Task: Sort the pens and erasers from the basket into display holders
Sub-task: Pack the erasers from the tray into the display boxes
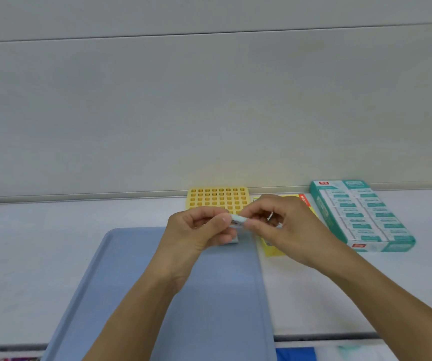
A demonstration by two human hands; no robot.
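Observation:
Both hands meet above the far end of a blue tray (136,277). My left hand (196,230) and my right hand (282,225) pinch a small pale teal eraser (237,220) between their fingertips, one at each end. A second small white piece (233,241) shows just under my left hand; what it is cannot be made out. Behind the hands lies a yellow holder (217,199) with a grid of square holes. To the right sits a teal and white display box (360,214) filled with rows of erasers.
A yellow flat box (274,250) lies under my right hand, mostly hidden. The white table (40,243) runs to a grey wall at the back. Blue and coloured items show at the bottom edge (295,354).

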